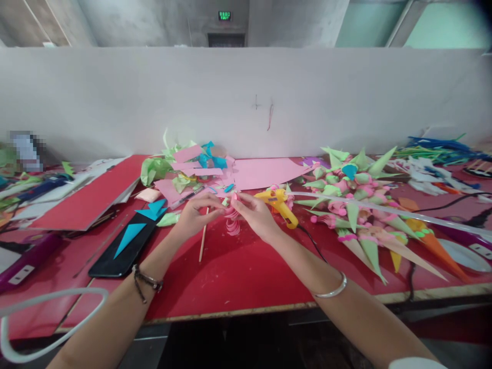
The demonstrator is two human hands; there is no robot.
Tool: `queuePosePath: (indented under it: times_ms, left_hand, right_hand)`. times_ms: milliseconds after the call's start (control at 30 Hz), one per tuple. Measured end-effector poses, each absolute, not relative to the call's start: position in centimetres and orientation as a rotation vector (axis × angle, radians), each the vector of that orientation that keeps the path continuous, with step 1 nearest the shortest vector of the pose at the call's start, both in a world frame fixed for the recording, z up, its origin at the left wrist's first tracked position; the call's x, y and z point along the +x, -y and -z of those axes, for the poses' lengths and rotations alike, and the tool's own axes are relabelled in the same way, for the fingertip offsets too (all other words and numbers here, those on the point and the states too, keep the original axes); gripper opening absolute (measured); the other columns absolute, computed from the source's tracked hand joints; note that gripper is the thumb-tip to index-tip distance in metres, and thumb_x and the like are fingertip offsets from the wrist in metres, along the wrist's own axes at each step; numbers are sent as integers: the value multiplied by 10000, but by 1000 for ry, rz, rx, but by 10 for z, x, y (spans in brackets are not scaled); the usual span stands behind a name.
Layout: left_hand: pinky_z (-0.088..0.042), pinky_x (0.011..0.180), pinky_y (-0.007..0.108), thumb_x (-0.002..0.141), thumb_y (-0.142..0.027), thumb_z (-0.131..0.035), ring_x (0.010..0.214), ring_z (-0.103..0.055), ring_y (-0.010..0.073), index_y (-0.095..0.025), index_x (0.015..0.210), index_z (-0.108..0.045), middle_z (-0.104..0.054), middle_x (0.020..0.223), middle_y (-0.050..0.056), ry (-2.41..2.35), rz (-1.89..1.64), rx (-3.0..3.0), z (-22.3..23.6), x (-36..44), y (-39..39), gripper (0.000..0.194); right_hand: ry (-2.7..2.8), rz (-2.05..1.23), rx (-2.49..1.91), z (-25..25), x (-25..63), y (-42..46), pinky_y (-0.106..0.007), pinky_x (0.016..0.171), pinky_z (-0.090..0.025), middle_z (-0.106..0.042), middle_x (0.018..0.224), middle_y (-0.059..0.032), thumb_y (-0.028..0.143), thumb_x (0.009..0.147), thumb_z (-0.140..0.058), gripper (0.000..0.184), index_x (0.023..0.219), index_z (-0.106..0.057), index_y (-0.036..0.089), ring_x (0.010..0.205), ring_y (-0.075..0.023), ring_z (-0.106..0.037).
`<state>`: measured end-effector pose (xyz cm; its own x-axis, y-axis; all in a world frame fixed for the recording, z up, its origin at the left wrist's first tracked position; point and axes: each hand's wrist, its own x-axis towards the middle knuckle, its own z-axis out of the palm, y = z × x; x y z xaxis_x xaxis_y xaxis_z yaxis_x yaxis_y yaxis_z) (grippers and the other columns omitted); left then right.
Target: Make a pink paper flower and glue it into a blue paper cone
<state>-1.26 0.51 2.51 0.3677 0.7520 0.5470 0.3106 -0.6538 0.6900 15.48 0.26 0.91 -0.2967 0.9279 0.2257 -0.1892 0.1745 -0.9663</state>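
Observation:
Above the middle of the red table, both hands are closed on a small pink paper flower (232, 226) with layered, curled edges. My left hand (200, 212) pinches it from the left, and my right hand (251, 212) grips its top. The fingers cover part of the flower, and a bit of pale green shows between them. A thin wooden stick (203, 238) slants down just below my left hand; its upper end is hidden there. Right of my right hand lies a yellow hot glue gun (284, 207), with a long translucent glue stick (369, 209) reaching off to the right.
Many green and pink paper cones (355, 205) are heaped at the right. Blue paper triangles (128, 238) lie on a black phone (111, 264) at the left. A pink sheet (265, 173) and paper scraps lie behind, before a white partition (230, 102). A white tube (54, 293) loops lower left.

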Motion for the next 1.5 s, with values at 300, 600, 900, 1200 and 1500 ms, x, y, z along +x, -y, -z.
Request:
queuePosePath:
  times_ms: [300, 600, 900, 1200, 1500]
  left_hand:
    - [-399, 650, 239, 787, -337, -477, 700, -511, 131, -158, 879, -590, -580, 761, 30, -1053, -1211, 2002, -20, -23, -12, 232]
    - [-392, 616, 221, 741, -313, -538, 666, -522, 119, -188, 864, -602, -607, 817, 24, -1031, -710, 2365, -12, -16, -9, 187]
    - [-397, 705, 229, 789, -238, -486, 784, -529, 134, -178, 841, -601, -594, 856, 39, -1018, -635, 2575, 0, -13, -15, 140]
    - [-410, 647, 182, 801, -148, -462, 733, -532, 97, -166, 828, -608, -568, 826, 28, -1056, -644, 2636, -3, -12, -13, 151]
    - [-403, 638, 252, 814, -61, -384, 649, -550, 118, -171, 843, -586, -625, 845, 22, -883, -378, 3640, -37, -21, 3, 232]
  right_hand:
    - [1371, -1349, -788, -18, 156, 0, -278, 662, -508, -623, 818, -11, 377, 711, -573, 258, 891, -629, 201, 732, -127, -583]
    - [1873, -1059, -855, -40, 187, 35, -263, 647, -454, -608, 779, -14, 271, 805, -450, 212, 788, -652, 212, 723, -132, -568]
    - [2147, -483, -1118, -10, 208, 25, -280, 664, -427, -589, 813, -52, 216, 797, -450, 186, 814, -628, 164, 717, -141, -542]
    - [2247, -375, -1260, -17, 221, 36, -234, 560, -389, -564, 805, -36, 319, 797, -472, 213, 877, -596, 166, 557, -92, -475]
    - [2305, -218, -1782, -36, 269, 35, -235, 469, -308, -577, 594, -11, 420, 760, -471, 271, 648, -547, 186, 528, -136, -521]
